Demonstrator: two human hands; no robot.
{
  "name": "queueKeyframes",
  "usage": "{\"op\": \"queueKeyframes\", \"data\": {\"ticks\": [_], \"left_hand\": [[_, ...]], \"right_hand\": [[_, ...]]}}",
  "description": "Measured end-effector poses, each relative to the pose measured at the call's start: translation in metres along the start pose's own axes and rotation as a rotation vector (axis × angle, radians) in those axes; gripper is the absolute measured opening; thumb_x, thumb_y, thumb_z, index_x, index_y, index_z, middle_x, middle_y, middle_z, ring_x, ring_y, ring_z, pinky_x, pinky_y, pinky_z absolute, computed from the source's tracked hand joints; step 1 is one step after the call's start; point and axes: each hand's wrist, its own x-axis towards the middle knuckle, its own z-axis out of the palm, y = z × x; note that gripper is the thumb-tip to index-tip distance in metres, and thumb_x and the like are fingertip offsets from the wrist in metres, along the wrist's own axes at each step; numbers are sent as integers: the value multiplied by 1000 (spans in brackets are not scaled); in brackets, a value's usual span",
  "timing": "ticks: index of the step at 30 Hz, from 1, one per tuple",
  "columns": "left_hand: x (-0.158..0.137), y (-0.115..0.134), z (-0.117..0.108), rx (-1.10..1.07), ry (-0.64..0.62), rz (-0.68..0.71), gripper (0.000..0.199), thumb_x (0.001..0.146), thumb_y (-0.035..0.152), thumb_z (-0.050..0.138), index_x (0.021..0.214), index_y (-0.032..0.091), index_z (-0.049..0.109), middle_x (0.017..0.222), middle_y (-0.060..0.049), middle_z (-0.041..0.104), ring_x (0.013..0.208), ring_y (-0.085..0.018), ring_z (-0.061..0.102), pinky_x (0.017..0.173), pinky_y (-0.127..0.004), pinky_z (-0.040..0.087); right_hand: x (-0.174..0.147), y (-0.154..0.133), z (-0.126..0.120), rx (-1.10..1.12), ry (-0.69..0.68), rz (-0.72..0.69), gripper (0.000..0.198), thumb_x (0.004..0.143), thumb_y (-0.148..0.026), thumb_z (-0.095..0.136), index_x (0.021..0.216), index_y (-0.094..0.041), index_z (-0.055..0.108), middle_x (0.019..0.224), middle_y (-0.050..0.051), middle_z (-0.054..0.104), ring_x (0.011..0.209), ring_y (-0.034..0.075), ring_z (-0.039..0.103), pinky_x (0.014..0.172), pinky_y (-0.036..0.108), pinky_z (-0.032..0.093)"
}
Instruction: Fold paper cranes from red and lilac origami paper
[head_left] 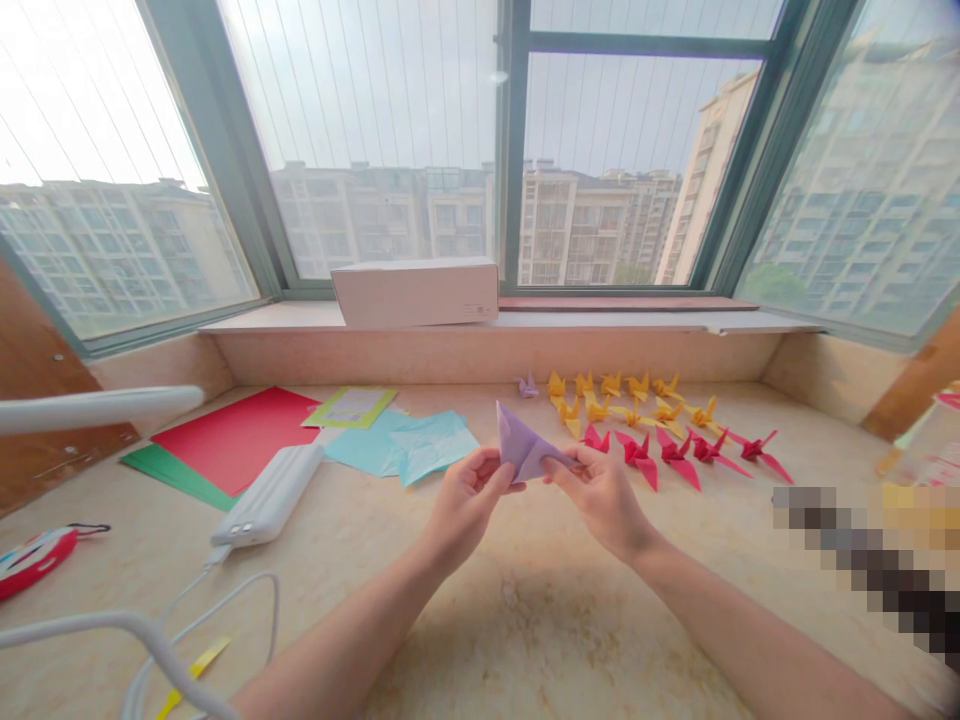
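A folded piece of purple origami paper (523, 445) is held up between both hands, above the stone counter (525, 600). My left hand (474, 497) pinches its lower left edge with thumb and fingers. On the other side, my right hand (600, 497) grips the right corner, thumb on top. The paper has a pointed tip standing up at the left and a crease down its middle. Behind it stand a small purple paper crane (528, 386), rows of yellow paper cranes (631, 388) and a row of red paper cranes (676, 452).
To the left lie light blue sheets (367, 445), red paper (240, 435), green paper (180, 475) and a yellow-green packet (349, 407). A white power bank (270, 497) with a cable (172, 590) is nearer. A white box (416, 293) sits on the window ledge (630, 320).
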Motion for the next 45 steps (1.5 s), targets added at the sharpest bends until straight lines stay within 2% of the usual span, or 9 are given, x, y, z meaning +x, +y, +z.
{"op": "queueKeyframes", "data": {"ticks": [7, 13, 17, 22, 26, 31, 35, 39, 45], "left_hand": [[-1, -6, 2, 33, 17, -66, 37, 79, 44, 74, 95, 11, 68, 89, -12, 76, 83, -23, 73, 79, -36, 57], [1, -4, 3, 11, 40, -106, 42, 82, 49, 69, 98, 10, 70, 88, -13, 76, 82, -24, 74, 77, -35, 59], [1, -5, 3, -44, 92, -111, 41, 80, 47, 72, 99, 10, 69, 92, -13, 76, 85, -24, 74, 78, -34, 59], [2, -7, 2, -113, 113, -112, 39, 79, 44, 74, 101, 11, 67, 101, -12, 75, 83, -23, 74, 78, -33, 58], [3, -6, 1, -90, 92, -84, 36, 80, 43, 73, 97, 12, 68, 90, -10, 75, 76, -21, 73, 73, -32, 57], [3, -3, -1, -15, 23, -83, 37, 79, 45, 72, 93, 12, 68, 76, -7, 71, 68, -19, 69, 64, -30, 55], [3, -5, 1, 3, 60, -66, 37, 82, 48, 69, 94, 13, 66, 86, -7, 68, 77, -18, 66, 65, -30, 57], [4, -9, 1, 14, 91, -50, 36, 83, 46, 67, 103, 16, 61, 93, -5, 63, 84, -18, 63, 65, -29, 57], [2, -16, 0, 73, 75, -82, 33, 86, 43, 64, 106, 18, 54, 90, -3, 60, 80, -16, 63, 65, -28, 54]], "right_hand": [[-1, -10, 5, 193, -33, 19, 34, 76, -49, 75, 92, -20, 68, 86, 6, 76, 80, 23, 71, 78, 37, 53], [1, -13, 4, 280, -8, 92, 54, 73, -52, 78, 113, -20, 61, 82, 6, 77, 73, 22, 71, 76, 39, 54], [5, -12, -1, 300, -21, 127, 53, 72, -54, 79, 107, -17, 65, 80, 7, 77, 71, 23, 72, 76, 39, 55], [8, -14, -5, 215, 18, 92, 43, 73, -58, 76, 82, -16, 68, 70, 8, 74, 67, 23, 72, 69, 37, 55], [7, -17, -8, 137, 23, 28, 42, 79, -59, 69, 83, -17, 68, 76, 9, 75, 73, 23, 72, 72, 36, 54], [4, -19, -10, 112, -94, 1, 39, 80, -50, 72, 104, -19, 72, 104, 9, 76, 99, 25, 69, 88, 36, 51], [-1, -19, -3, 105, -205, -21, 37, 88, -51, 62, 95, -18, 76, 91, 8, 77, 88, 24, 70, 83, 37, 52], [-6, -16, 7, 112, -299, -52, 30, 89, -45, 64, 100, -20, 75, 98, 7, 75, 93, 23, 68, 85, 37, 51], [-9, -13, 15, 80, -259, -73, 28, 87, -44, 67, 95, -17, 67, 96, 8, 71, 85, 20, 67, 81, 36, 52]]}}
